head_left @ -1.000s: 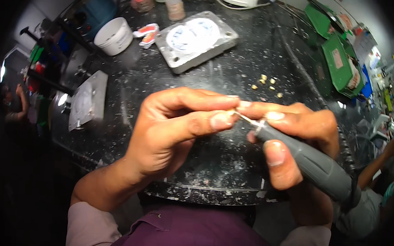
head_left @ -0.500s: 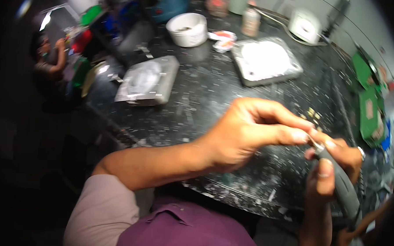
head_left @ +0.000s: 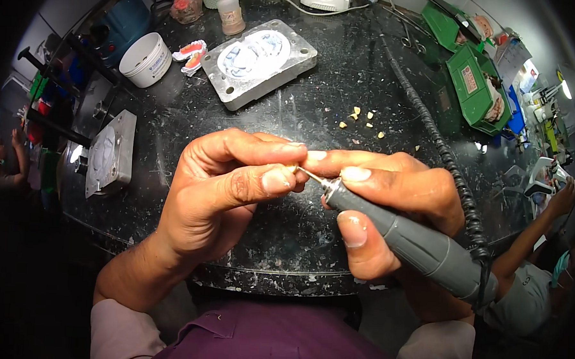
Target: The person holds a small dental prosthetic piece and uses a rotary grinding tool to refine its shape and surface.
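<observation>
My left hand (head_left: 214, 179) is closed in a pinch, thumb against forefinger, on a small pale artificial tooth (head_left: 293, 169), mostly hidden by the fingertips. My right hand (head_left: 406, 191) wraps a grey rotary handpiece (head_left: 419, 246), its thin metal bur (head_left: 310, 175) pointing left at the tooth. The bur's tip is at the tooth; whether they touch I cannot tell. Both hands meet at the fingertips over the black bench. Several loose yellowish teeth (head_left: 356, 111) lie on the bench beyond my right hand.
A metal flask half (head_left: 299, 55) filled with white plaster stands beyond my hands; another flask half (head_left: 112, 152) is at left. Near a white tub (head_left: 145, 61) sits a denture (head_left: 191, 55). A coiled cable (head_left: 425, 115) runs down the right, near green trays (head_left: 474, 88) and a co-worker's arm (head_left: 535, 232).
The view has swung right and steadied, so the bench things sit further left and my hands appear in the middle. My left hand keeps its pinch and my right hand still holds the handpiece.
</observation>
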Demonstrator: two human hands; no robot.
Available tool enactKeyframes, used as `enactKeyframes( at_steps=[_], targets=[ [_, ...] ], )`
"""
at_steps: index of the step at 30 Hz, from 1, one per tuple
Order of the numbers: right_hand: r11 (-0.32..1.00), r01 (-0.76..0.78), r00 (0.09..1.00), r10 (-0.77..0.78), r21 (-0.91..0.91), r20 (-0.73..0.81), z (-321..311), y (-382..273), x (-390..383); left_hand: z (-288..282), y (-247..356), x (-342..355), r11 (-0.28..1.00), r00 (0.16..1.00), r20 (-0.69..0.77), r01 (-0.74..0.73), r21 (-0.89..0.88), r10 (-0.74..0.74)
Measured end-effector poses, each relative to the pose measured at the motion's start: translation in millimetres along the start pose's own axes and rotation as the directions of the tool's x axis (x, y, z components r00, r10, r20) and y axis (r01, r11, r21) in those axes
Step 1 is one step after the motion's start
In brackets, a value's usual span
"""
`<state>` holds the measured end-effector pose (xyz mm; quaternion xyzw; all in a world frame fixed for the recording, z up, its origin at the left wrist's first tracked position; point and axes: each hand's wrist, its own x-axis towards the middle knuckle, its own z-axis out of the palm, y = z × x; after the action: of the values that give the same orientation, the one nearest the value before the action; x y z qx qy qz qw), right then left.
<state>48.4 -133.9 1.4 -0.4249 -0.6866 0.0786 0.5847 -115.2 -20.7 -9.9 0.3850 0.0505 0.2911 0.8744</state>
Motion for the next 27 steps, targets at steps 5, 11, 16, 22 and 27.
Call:
enactKeyframes(
  at_steps=[5, 11, 16, 22, 27],
  targets=[
    [0.999, 0.036, 0.999, -0.036, 0.024, 0.017, 0.6, 5.7, -0.7, -1.0, 0.6, 1.3, 1.000, 1.000, 0.003, 0.005, -0.002, -0.005],
    [1.000, 0.005, 0.999, -0.005, 0.004, 0.045, -1.0, 0.7, -0.9, -2.4, -0.5, -0.2, 1.000, 1.000, 0.009, 0.001, -0.017, -0.001],
    [1.000, 0.025, 0.999, -0.025, 0.002, 0.028, 0.6, 1.3, -0.6, -1.4, 0.5, 0.3, 1.000, 1.000, 0.022, 0.009, -0.015, -0.009],
    [1.000, 0.000, 1.000, 0.000, -0.002, 0.024, 1.4, -0.4, -1.4, -2.3, 0.6, 1.2, 1.000, 1.000, 0.028, 0.003, -0.009, -0.003],
    [1.000, 0.008, 0.999, -0.009, 0.026, 0.031, -0.4, 1.3, -1.5, -0.7, 0.7, 0.0, 1.000, 1.000, 0.013, 0.006, 0.007, -0.006]
  ],
)
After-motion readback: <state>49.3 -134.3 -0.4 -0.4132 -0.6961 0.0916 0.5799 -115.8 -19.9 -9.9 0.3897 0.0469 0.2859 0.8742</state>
